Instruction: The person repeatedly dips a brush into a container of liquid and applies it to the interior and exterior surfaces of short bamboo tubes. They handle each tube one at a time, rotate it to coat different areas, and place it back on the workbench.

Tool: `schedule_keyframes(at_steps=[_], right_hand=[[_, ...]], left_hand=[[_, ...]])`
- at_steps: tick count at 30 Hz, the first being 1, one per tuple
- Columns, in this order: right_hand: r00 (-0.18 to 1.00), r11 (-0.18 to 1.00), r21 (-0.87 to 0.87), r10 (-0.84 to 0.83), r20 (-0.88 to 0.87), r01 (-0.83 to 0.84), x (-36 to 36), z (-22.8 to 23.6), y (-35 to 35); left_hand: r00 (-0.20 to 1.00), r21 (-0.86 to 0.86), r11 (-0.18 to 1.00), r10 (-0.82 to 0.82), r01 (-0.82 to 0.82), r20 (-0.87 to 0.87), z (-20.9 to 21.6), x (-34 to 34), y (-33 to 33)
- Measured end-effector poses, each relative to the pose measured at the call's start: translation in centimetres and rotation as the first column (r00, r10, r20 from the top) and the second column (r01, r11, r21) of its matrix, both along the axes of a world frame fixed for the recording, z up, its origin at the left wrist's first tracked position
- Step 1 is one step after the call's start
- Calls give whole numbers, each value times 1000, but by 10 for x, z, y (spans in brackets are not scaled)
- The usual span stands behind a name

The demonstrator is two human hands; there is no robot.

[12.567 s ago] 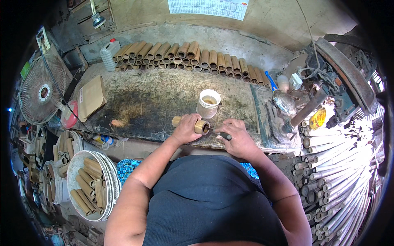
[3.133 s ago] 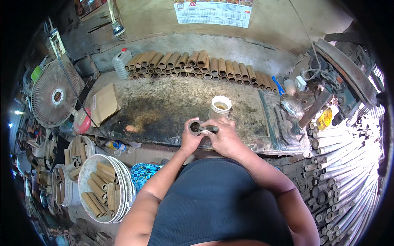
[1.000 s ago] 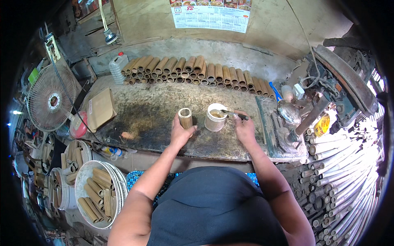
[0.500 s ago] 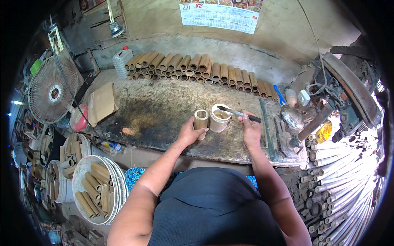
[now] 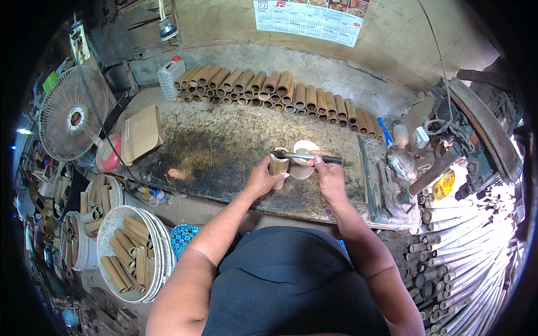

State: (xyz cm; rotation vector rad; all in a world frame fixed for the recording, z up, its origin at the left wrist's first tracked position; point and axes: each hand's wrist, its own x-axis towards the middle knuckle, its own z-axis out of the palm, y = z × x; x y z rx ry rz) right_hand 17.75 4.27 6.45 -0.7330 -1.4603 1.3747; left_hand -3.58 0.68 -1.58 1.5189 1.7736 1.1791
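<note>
Head cam, only view. L hand (image 5: 261,180): grip wrapped round a bamboo tube (image 5: 278,167), thumb across the near side. Tube's approx. upright, mouth up, near front edge of counter (image 5: 224,145); can't tell if base touches or hangs just above. Prob. held like this so the bore faces up, w/ hand on the body, below the rim, i.e. mouth unblocked.

R hand (image 5: 332,178): grip narrow, thumb + fingers pinching a slim tool (image 5: 305,156) – black handle to R, paler shaft, dark head to L. Tool approx. level, head at tube mouth; can't tell if tip's in or just over. Prob. held at handle end so fingers stay off the head.

White cup (image 5: 303,171) stands just R of tube, betw. the hands, partly behind shaft + R fingers; contents not readable. Placement there prob. = short reach from either hand.

Surroundings: stacked tubes (image 5: 245,81) in rows along back of counter, ends toward the person, packed tight, prob. so they don't roll. Jug (image 5: 170,78) by L end of stack; brown folder (image 5: 140,133) flat on counter L. Below, to L, bucket (image 5: 158,263) w/ more tubes, prob. parked for easy reach. Long poles (image 5: 471,257) heaped at R, ends facing in.
</note>
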Motion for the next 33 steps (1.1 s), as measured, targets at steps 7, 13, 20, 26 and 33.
schedule_keyframes(at_steps=[7, 13, 20, 26, 33], right_hand=[[997, 1000, 23, 19, 77, -20, 11, 7, -4], [995, 999, 26, 41, 89, -43, 22, 7, -6], [998, 999, 28, 27, 60, -29, 32, 2, -2], [999, 1000, 10, 6, 49, -6, 44, -4, 9], [995, 993, -53, -101, 9, 102, 48, 8, 15]], left_hand=[[1000, -56, 998, -22, 22, 4, 6, -1, -3], [1000, -39, 999, -18, 19, 21, 6, -1, -3], [999, -15, 1000, -19, 19, 39, 5, 1, -2], [1000, -70, 997, -23, 24, 15, 9, 0, -1], [1000, -39, 999, -11, 12, 8, 12, 1, -4]])
